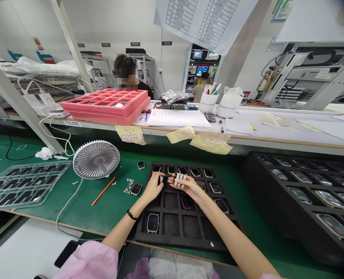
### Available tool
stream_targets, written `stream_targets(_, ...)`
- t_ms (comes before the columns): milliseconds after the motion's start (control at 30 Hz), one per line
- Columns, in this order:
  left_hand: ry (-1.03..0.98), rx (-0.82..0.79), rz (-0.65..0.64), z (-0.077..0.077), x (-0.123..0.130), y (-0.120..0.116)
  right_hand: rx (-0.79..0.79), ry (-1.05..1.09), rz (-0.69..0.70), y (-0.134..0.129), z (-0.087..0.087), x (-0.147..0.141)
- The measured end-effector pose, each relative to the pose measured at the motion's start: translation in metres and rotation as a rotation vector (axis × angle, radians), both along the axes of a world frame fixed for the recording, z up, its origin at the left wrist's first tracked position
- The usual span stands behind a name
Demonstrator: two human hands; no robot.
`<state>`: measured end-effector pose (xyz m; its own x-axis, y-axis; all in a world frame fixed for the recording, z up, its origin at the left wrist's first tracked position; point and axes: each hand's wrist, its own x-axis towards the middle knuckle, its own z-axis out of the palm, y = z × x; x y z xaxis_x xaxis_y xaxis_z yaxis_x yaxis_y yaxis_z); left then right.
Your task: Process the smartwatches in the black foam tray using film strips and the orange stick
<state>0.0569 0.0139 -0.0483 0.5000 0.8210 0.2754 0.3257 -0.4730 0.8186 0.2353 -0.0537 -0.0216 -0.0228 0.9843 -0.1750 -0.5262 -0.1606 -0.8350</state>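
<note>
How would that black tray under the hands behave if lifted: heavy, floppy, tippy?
The black tray looks like foam, so it's probably light for its size. Its thick-walled build suggests it would stay fairly stiff. The watches sit uncovered in it, so they might slide out if it tilted.

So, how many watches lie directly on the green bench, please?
2: the farther watch and the nearer watch, both between the fan and black tray; more may be hidden.

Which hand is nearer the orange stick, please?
The left hand: it is right of the orange stick, over one edge of the black tray; the right hand is farther right, over the tray.
</note>
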Motion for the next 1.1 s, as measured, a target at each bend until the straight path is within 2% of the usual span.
stream_targets(67,-0.023,0.042,-0.080,0.006,-0.003,-0.007,0.022,0.015,0.061,-0.002,0.001,-0.003)
stream_targets(167,-0.070,0.084,-0.319,0.020,-0.009,-0.017,0.056,0.033,0.162,-0.005,0.001,-0.007)
stream_targets(233,-0.074,0.044,-0.449,0.028,-0.012,-0.021,0.073,0.034,0.193,-0.005,-0.001,-0.010)
stream_targets(267,-0.071,0.021,-0.471,0.031,-0.012,-0.022,0.076,0.028,0.202,-0.005,-0.002,-0.012)
stream_targets(333,-0.060,0.009,-0.439,0.034,-0.012,-0.020,0.071,0.005,0.216,-0.005,-0.003,-0.017)
stream_targets(467,0.009,0.063,-0.294,0.031,-0.014,-0.016,0.037,-0.044,0.210,-0.005,-0.003,-0.031)
stream_targets(667,0.097,0.188,-0.167,0.028,-0.043,-0.020,-0.023,-0.302,0.005,0.002,-0.006,-0.043)
stream_targets(733,0.204,0.221,-0.147,0.027,-0.057,-0.022,0.035,-0.487,-0.023,0.010,-0.011,-0.042)
stream_targets(867,0.378,0.282,-0.101,0.027,-0.071,-0.026,0.264,-1.018,-0.142,0.023,-0.021,-0.040)
stream_targets(967,0.398,0.342,-0.068,0.031,-0.063,-0.031,0.336,-1.111,-0.155,0.024,-0.025,-0.038)
stream_targets(1100,0.425,0.426,-0.141,0.032,-0.034,-0.041,0.415,-1.198,-0.175,0.018,-0.026,-0.030)
